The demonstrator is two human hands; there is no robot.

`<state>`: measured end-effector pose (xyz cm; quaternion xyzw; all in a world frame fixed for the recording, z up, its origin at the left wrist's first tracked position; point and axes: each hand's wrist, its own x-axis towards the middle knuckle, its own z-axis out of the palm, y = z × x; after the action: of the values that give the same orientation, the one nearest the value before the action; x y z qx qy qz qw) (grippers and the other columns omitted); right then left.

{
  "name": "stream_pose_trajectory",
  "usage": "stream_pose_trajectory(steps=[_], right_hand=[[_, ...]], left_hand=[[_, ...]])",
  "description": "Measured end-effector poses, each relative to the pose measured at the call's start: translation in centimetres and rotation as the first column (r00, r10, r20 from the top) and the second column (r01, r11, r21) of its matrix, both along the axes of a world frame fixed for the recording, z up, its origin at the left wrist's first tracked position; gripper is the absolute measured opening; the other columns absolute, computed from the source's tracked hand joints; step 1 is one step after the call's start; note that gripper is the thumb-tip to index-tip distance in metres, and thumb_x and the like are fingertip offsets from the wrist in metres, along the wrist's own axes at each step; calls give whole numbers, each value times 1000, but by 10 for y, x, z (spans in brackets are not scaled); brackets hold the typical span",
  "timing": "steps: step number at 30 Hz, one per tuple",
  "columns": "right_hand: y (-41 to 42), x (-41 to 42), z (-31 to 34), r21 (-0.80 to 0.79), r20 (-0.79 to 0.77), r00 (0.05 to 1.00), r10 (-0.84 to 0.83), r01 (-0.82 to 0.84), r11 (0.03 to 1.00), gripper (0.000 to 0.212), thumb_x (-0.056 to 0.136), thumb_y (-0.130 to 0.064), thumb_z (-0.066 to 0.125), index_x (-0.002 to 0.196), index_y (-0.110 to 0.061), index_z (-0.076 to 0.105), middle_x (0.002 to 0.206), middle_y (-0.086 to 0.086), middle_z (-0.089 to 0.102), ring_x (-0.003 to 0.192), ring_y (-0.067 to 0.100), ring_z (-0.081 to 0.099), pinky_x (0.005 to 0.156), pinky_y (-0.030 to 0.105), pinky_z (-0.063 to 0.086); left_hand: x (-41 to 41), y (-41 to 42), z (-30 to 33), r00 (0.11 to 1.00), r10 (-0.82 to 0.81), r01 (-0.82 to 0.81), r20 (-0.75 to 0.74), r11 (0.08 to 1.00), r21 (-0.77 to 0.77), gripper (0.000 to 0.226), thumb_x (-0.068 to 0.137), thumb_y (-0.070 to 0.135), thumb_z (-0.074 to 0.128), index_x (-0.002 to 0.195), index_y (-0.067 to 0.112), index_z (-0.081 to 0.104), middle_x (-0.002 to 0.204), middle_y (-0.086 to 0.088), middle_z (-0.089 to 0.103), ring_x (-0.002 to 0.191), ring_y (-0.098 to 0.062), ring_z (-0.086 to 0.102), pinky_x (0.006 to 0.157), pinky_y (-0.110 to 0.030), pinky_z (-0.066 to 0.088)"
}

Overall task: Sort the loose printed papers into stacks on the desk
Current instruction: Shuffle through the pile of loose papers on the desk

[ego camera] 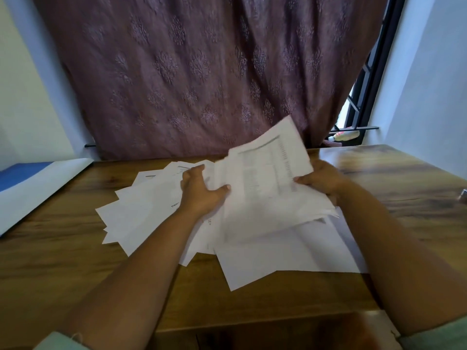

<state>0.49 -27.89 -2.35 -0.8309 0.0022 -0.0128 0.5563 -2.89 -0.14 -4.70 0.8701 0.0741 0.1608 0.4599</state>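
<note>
From the head view we see a brown wooden tabletop [75, 261] with a shiny far right corner. Behind it hangs a dark purple patterned curtain [192, 72]. Pale blue walls [429, 72] stand on both sides. At the right, past the curtain's edge, we see a black window grille [364, 79] with a small pale bottle [345, 135] lying on the sill. On the left edge of the tabletop lies a big white and blue sheet [32, 183].

We see no boxes or trays here.

A messy spread of loose white printed papers [141, 210] lies flat in the middle of the tabletop, fanned out and overlapping. Above them we hold a small bunch of white printed sheets [265, 188], tilted up and blurry. Our left hand [202, 193] grips the bunch's left edge, thumb on top and fingers [194, 173] curled behind. Our right hand [321, 183] pinches the right edge, its fingers curled round the paper. The bunch hangs just over the right part of the spread. Pale green sleeves [58, 341] show at the bottom corners.
</note>
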Motion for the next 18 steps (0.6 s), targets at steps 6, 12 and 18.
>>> stream_pose_trajectory(steps=[6, 12, 18], right_hand=[[-17, 8, -7, 444, -120, 992, -29, 80, 892, 41, 91, 4, 57, 130, -9, 55, 122, 11, 64, 97, 28, 65, 71, 39, 59], [29, -6, -12, 473, -77, 957, 281, -213, 855, 57, 83, -14, 72, 136, -12, 51, 125, 9, 66, 102, 25, 69, 79, 37, 59], [51, -8, -16, 235, -234, 952, 198, -142, 962, 97, 71, -35, 85, 149, -24, 29, 137, 5, 55, 109, 27, 65, 93, 47, 54]], left_hand=[[3, 42, 11, 919, 225, -153, -325, 961, 231, 73, 94, 67, 37, 136, 9, 50, 144, -15, 49, 128, -33, 49, 105, -45, 43], [-16, 32, 29, 918, -366, 114, -154, 616, -780, 44, 91, 55, 58, 115, 20, 67, 114, -10, 72, 101, -29, 69, 85, -44, 57], [-7, 32, 12, 972, -180, 62, -152, 817, -573, 76, 74, 8, 84, 134, 16, 38, 125, -4, 61, 106, -26, 64, 82, -41, 58]])
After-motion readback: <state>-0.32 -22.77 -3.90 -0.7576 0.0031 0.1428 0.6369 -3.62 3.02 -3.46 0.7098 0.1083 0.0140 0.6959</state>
